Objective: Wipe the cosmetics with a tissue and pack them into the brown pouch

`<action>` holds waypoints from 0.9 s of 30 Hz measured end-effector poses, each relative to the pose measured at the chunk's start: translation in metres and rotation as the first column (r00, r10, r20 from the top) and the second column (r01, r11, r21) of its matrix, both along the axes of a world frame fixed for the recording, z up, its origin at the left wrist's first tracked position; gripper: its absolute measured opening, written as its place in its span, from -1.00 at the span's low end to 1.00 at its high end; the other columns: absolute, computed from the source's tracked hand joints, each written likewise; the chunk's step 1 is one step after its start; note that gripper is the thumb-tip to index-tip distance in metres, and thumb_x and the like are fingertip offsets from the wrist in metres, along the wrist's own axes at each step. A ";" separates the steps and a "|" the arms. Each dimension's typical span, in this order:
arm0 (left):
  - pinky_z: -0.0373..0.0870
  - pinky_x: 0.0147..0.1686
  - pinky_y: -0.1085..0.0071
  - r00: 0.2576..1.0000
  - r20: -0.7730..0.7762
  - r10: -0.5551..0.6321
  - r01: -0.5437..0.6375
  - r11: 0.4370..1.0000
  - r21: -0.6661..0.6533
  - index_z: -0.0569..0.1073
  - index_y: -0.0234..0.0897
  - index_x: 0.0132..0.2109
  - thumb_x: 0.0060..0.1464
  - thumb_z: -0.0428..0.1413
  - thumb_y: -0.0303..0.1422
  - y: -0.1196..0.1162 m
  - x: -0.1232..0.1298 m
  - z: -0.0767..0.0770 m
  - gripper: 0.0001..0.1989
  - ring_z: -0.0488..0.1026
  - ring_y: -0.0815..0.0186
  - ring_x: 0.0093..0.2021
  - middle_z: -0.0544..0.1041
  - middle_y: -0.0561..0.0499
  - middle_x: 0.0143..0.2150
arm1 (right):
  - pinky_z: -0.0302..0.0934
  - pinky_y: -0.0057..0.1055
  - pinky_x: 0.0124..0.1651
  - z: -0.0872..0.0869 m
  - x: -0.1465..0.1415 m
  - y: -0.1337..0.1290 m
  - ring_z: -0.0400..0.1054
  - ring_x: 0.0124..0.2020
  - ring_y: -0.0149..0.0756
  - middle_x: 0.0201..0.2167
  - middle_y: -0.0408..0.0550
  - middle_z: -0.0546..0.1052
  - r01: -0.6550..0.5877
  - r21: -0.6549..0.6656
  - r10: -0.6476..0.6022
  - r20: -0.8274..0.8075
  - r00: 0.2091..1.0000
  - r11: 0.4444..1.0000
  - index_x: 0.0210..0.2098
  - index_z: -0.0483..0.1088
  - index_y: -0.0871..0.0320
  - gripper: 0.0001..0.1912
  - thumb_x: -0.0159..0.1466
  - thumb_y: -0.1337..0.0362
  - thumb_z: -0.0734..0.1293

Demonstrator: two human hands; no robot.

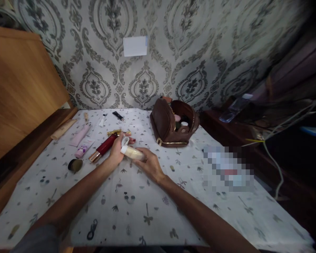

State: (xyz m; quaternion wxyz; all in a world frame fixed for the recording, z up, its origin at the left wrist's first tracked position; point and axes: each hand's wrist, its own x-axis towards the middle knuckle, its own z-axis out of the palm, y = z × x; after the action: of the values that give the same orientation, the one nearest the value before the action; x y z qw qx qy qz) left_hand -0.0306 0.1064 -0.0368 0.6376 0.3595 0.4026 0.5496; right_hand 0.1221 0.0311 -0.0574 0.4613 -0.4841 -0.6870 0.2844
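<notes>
My right hand (150, 163) is wrapped round a small bottle (133, 153) with pale yellow contents and a white end, tilted above the table. Close against that white end, my left hand (117, 149) is closed on a folded white cloth (125, 141). Just left of my left hand lie a dark red tube (106, 146) with a rose-gold end and, behind it, a slim gold tube (114, 132). A brown cosmetic bag (163, 121) stands unzipped at the back, with a white-lidded container (184, 124) and other items inside.
Several tubes lie at the left, among them a lilac tube (80, 135) and a purple-and-white tube (84, 148). A round dark brush (75, 165) sits nearer. A wooden panel (23, 91) borders the left; a clear bottle (235, 108) and cables are at the right.
</notes>
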 end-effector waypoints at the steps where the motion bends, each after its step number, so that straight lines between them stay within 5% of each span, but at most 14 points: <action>1: 0.46 -0.35 0.37 1.000 -0.001 0.017 -0.017 1.000 0.022 0.47 -0.27 -0.22 0.05 0.10 0.02 -0.003 0.003 0.000 -0.58 0.54 0.26 -0.37 0.55 0.01 -0.42 | 0.33 -0.22 0.03 0.001 0.000 0.000 0.45 -0.03 -0.17 -0.03 -0.01 0.56 0.012 0.001 -0.012 -0.004 1.000 1.000 0.02 0.45 0.08 -0.58 0.15 0.28 0.43; 9: 0.49 -0.22 0.32 0.994 -0.111 -0.002 0.026 0.976 0.217 0.47 -0.25 -0.20 0.05 0.13 0.07 -0.012 0.006 -0.002 -0.55 0.55 0.19 -0.22 0.58 -0.03 -0.28 | 0.34 -0.24 -0.01 0.005 0.003 -0.001 0.46 -0.11 -0.17 -0.10 -0.04 0.58 0.064 -0.083 -0.076 -0.151 0.986 0.995 0.00 0.47 0.10 -0.56 0.13 0.17 0.44; 14: 0.43 -0.29 0.43 0.948 -0.285 0.138 -0.029 0.934 0.355 0.44 -0.23 -0.31 0.09 0.15 -0.02 -0.010 0.002 -0.006 -0.66 0.47 0.29 -0.28 0.51 0.04 -0.34 | 0.31 -0.23 0.01 0.003 0.003 -0.002 0.44 -0.10 -0.14 -0.12 -0.02 0.58 0.095 -0.106 -0.113 -0.171 0.979 0.990 -0.03 0.47 0.14 -0.56 0.11 0.15 0.44; 19: 0.37 -0.56 0.50 0.951 -0.276 0.136 -0.068 0.967 0.245 0.40 -0.22 -0.20 0.14 0.06 0.02 -0.013 0.003 -0.005 -0.63 0.42 0.32 -0.38 0.45 0.04 -0.33 | 0.33 -0.26 -0.04 0.003 0.002 -0.001 0.44 -0.11 -0.15 -0.11 0.00 0.57 0.127 -0.086 -0.141 -0.178 0.974 0.988 -0.02 0.46 0.14 -0.56 0.12 0.13 0.42; 22: 0.45 -0.50 0.47 0.967 -0.221 0.130 -0.081 0.973 0.218 0.37 -0.16 -0.11 0.16 0.03 0.01 -0.019 0.006 -0.003 -0.64 0.45 0.30 -0.27 0.44 0.03 -0.15 | 0.34 -0.29 -0.08 0.005 0.003 0.002 0.44 -0.14 -0.15 -0.14 -0.01 0.58 0.175 -0.085 -0.189 -0.198 0.962 0.981 -0.04 0.46 0.16 -0.56 0.12 0.12 0.41; 27: 0.52 -0.36 0.42 0.955 -0.281 0.098 0.007 0.937 0.350 0.32 -0.15 -0.13 0.16 0.08 -0.03 -0.022 0.003 -0.002 -0.68 0.42 0.28 -0.15 0.40 0.02 -0.07 | 0.32 -0.30 -0.10 0.006 0.007 0.002 0.44 -0.17 -0.16 -0.17 -0.03 0.59 0.199 -0.089 -0.214 -0.228 0.950 0.976 -0.06 0.46 0.17 -0.56 0.09 0.12 0.41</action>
State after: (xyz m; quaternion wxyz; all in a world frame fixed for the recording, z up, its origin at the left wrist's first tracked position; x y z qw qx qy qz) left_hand -0.0274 0.0840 -0.0385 0.4842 0.5344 0.3981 0.5670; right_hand 0.1288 0.0327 -0.0512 0.5511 -0.5306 -0.5632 0.3123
